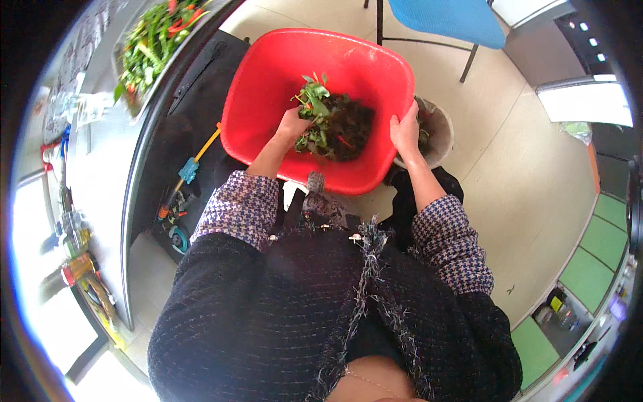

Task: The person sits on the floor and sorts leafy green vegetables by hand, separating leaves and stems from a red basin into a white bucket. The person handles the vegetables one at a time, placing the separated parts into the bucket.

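A large red plastic tub (321,47) is tilted in front of me. Inside it lie dark, wilted leaves and stems (354,133) with a few red bits. My left hand (295,124) reaches into the tub and grips a bunch of green leafy stems (314,98) at the left of the dark heap. With my right hand (406,131) I hold the tub's right rim, thumb inside and fingers outside. A pale round bin (444,133) with some leaves in it stands just beyond that rim, partly hidden by the tub and my hand.
Green and red chili peppers (155,47) fill a tray on the counter (113,166) at my left. Below it are a yellow-handled tool (206,143) and a roll of teal tape (178,239). A blue chair (447,20) stands ahead. Green cabinet doors (587,276) line the right side.
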A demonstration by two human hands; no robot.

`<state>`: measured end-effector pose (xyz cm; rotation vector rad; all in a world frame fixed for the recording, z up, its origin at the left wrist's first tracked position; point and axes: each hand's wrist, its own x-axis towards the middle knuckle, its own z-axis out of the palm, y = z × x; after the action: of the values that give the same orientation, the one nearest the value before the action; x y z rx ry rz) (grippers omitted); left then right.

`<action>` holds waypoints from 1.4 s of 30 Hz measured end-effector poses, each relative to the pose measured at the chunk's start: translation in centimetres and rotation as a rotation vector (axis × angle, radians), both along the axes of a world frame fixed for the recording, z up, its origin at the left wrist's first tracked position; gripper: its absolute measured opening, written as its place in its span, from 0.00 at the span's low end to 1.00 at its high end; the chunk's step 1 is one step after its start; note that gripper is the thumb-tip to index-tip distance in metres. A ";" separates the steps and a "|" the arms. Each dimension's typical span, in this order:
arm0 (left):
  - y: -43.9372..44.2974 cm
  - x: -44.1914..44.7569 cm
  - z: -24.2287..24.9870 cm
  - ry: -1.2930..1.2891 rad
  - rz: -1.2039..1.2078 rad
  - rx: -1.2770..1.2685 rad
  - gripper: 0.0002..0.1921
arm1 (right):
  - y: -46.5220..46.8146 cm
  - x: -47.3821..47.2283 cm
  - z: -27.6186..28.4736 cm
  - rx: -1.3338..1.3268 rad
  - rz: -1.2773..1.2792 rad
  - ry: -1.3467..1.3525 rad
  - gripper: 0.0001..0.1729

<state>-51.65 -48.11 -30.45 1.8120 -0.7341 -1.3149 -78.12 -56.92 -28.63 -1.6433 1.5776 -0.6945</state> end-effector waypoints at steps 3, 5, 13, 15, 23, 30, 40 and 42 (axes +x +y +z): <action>1.1 -0.3 3.3 0.353 0.267 -0.031 0.12 | 0.3 0.0 1.9 -0.058 0.079 0.125 0.37; 2.0 -0.2 5.1 0.578 0.407 -0.088 0.10 | 1.3 0.3 4.0 -0.217 0.130 0.349 0.37; 3.6 -1.5 9.3 1.024 0.428 -0.293 0.10 | 7.5 6.1 13.6 -0.728 0.503 -0.053 0.16; 3.7 -1.9 10.7 1.127 0.372 -0.298 0.09 | 7.9 7.0 14.7 -0.680 0.521 0.002 0.15; 4.1 -2.4 14.0 1.087 0.516 -0.270 0.07 | 7.1 6.7 16.1 -0.146 0.389 -0.337 0.12; 4.3 -3.9 15.9 1.018 0.335 -0.307 0.06 | 6.9 6.3 17.0 -0.129 0.359 -0.412 0.14; 4.1 -7.0 17.1 0.785 0.275 -0.513 0.08 | 8.8 6.4 17.5 -0.499 0.477 0.079 0.07; 3.9 -7.4 16.6 0.763 0.362 -0.485 0.08 | 9.0 6.3 17.5 -0.412 0.540 0.025 0.07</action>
<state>-59.06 -44.20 -13.85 0.8910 -0.2466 -1.2981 -71.85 -47.93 -11.16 -2.2616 0.9633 -0.7311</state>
